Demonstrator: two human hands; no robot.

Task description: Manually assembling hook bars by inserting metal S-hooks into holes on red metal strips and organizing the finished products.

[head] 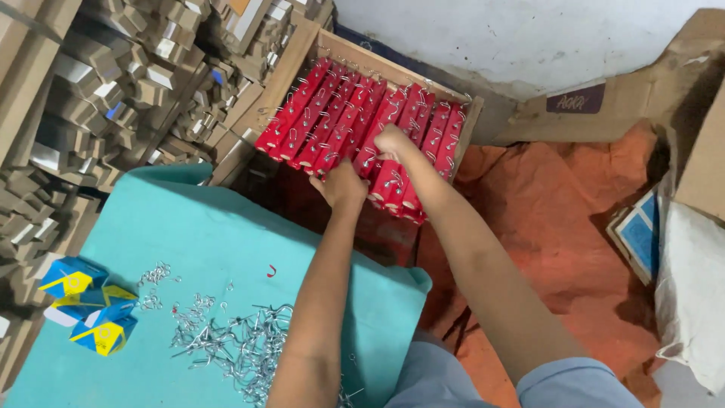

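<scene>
A wooden tray (pixel 291 64) leans against the wall and holds rows of red cylinders (pixel 317 106), each with a small metal hook on its end. My left hand (pixel 341 185) reaches to the lower ends of the middle rows and touches them. My right hand (pixel 393 141) rests on the red cylinders a little higher, with its fingers curled over one. Whether either hand pinches a hook is hidden by the fingers. A pile of loose metal hooks (pixel 238 347) lies on the teal cloth (pixel 219 234) near my left elbow.
Small blue and yellow boxes (pixel 87 302) sit at the cloth's left edge. Stacks of cardboard cartons (pixel 98 83) fill the left side. An orange sheet (pixel 559 219) covers the floor at right, beside a cardboard box (pixel 680 83) and a white sack (pixel 691 295).
</scene>
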